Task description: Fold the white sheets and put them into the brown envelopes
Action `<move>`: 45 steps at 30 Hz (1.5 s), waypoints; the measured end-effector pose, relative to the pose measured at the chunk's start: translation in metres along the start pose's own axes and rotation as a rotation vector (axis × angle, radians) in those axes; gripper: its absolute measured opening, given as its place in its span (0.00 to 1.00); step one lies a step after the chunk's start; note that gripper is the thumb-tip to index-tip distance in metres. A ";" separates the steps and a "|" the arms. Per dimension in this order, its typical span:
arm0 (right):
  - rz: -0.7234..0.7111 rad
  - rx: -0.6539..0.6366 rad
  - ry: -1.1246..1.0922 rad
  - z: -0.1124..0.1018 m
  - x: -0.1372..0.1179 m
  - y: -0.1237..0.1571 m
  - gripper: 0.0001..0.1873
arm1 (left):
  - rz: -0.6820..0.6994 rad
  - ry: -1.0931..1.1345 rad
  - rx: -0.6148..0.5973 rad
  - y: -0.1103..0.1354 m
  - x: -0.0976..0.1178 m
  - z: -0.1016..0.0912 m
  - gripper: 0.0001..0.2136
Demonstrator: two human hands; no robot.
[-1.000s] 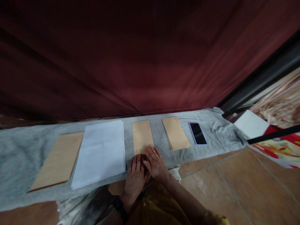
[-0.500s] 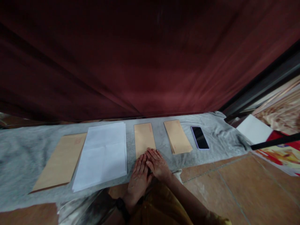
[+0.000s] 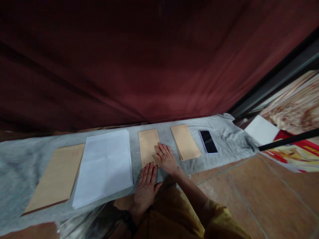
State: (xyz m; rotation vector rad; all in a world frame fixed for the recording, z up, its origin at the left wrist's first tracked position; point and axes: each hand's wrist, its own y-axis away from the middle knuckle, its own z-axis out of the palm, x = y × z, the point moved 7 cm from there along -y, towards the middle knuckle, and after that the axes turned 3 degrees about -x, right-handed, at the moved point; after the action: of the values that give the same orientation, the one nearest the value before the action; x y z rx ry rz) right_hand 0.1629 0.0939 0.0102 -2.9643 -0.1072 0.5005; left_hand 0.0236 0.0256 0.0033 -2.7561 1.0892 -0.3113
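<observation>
A dark red curtain (image 3: pixel 159 66) fills the upper frame, above a grey cloth (image 3: pixel 15 172). At lower left lies a large brown envelope (image 3: pixel 56 176), then white sheets (image 3: pixel 106 162). In the lower centre, the small envelope (image 3: pixel 148 141) has the left hand (image 3: pixel 146 189) at its bottom edge, the right hand (image 3: pixel 166 159) on its right edge, fingers flat, gripping nothing. Rightward lie stacked envelopes (image 3: pixel 185 142) and a phone (image 3: pixel 208 141).
</observation>
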 end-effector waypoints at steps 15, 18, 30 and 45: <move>-0.052 0.001 -0.055 -0.002 -0.024 0.076 0.31 | 0.005 0.065 0.006 0.004 -0.009 0.001 0.31; -0.061 0.007 -0.059 -0.003 -0.021 0.083 0.33 | -0.045 0.103 0.018 0.009 -0.013 -0.001 0.32; 0.291 0.134 -0.200 -0.005 0.000 0.065 0.25 | -0.929 1.154 0.124 0.010 -0.085 0.010 0.24; 0.421 0.196 -0.658 0.004 0.022 0.041 0.18 | -1.034 1.448 0.085 -0.025 -0.080 -0.016 0.23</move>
State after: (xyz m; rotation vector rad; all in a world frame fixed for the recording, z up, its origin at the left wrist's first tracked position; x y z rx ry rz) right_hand 0.1842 0.0561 -0.0067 -2.5056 0.4796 1.4244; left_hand -0.0213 0.0976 0.0132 -2.4284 -0.5020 -2.5101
